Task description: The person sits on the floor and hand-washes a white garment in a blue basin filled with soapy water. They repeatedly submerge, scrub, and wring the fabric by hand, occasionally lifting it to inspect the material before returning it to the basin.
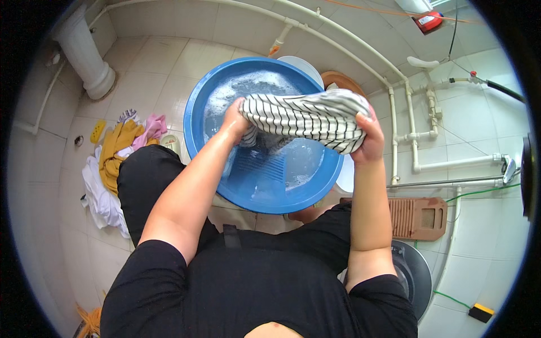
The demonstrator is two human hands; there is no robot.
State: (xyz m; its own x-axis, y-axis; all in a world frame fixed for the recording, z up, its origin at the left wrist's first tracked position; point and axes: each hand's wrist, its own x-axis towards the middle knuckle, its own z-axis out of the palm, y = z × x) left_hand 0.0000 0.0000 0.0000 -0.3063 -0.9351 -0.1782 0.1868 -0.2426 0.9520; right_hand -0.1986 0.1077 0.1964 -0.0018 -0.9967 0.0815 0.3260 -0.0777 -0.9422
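Note:
A white cloth garment with dark stripes (304,115) is stretched sideways above a large blue basin (191,121). My left hand (235,121) is closed round its left end, over the basin's left part. At the other end, my right hand (369,136) grips the bunched fabric with the thumb on top, just past the right rim. Part of the cloth hangs down near my left hand. Foamy water (267,81) fills the basin, whitest along the far side. A blue ridged washboard (259,172) shows in the water beneath the garment.
Mustard, pink and white clothes (115,152) lie heaped on the tiled floor at left, beside a yellow brush (97,130). A brown washboard (420,218) and a dark grey tub (418,276) are at right. White pipes (394,135) run along the wall. A white pedestal (84,53) stands far left.

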